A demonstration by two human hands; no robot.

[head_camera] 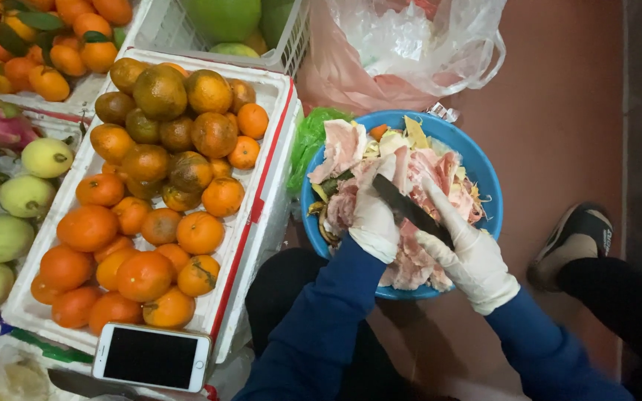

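A: Over the blue basin (477,160), what have you got?

B: My right hand (469,256), white glove, closed round the handle of a dark knife (410,210), blade lying across the pink peel scraps (425,178) heaped in the basin. My left hand (374,215), gloved too, presses flat on the same heap, fingers curled on it; can't tell if it pinches a piece.

A: Step?

B: Looks like scraping peel off the blade into the pile. Next move, I'd judge, needs the blade angled away from my left fingers.

A: Counts, quick.

B: One basin, one knife, two gloves. One white crate of oranges (150,200) to my left, too many to count; one phone (151,357) on its rim. Four pale green fruits (27,194) at far left, one plastic bag (403,44) behind the basin.
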